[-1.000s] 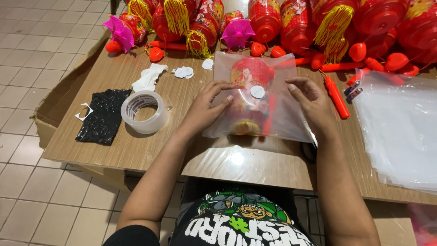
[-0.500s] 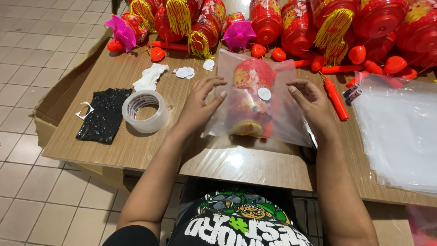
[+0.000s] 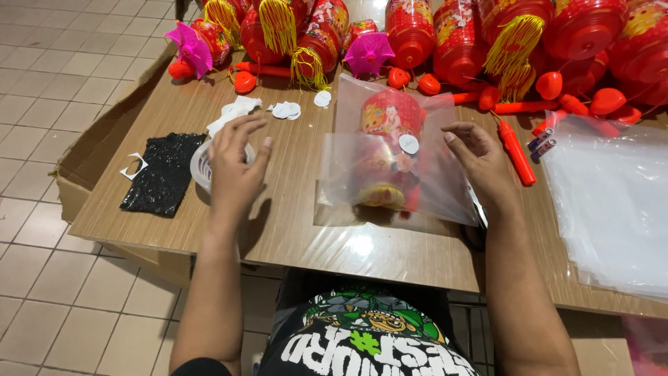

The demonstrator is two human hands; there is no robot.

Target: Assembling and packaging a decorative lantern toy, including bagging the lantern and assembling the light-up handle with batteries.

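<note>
A wooden table (image 3: pixel 299 230) stands on a pale tiled floor (image 3: pixel 62 69), glare on its edge.

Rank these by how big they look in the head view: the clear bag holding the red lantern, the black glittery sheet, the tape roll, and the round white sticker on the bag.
1. clear bag, largest.
2. black glittery sheet.
3. tape roll, partly hidden under the left hand, so its rank below the sheet is unsure.
4. round white sticker, smallest.

A bagged lantern (image 3: pixel 386 150) lay at the centre of the table (image 3: pixel 292 209). The tape roll (image 3: pixel 202 167) sat to its left, under the left hand (image 3: pixel 236 167). The right hand (image 3: pixel 480 163) rested against the bag's right edge. A stack of bags (image 3: pixel 612 202) lay further right; more lanterns (image 3: pixel 410 31) stood behind.
</note>
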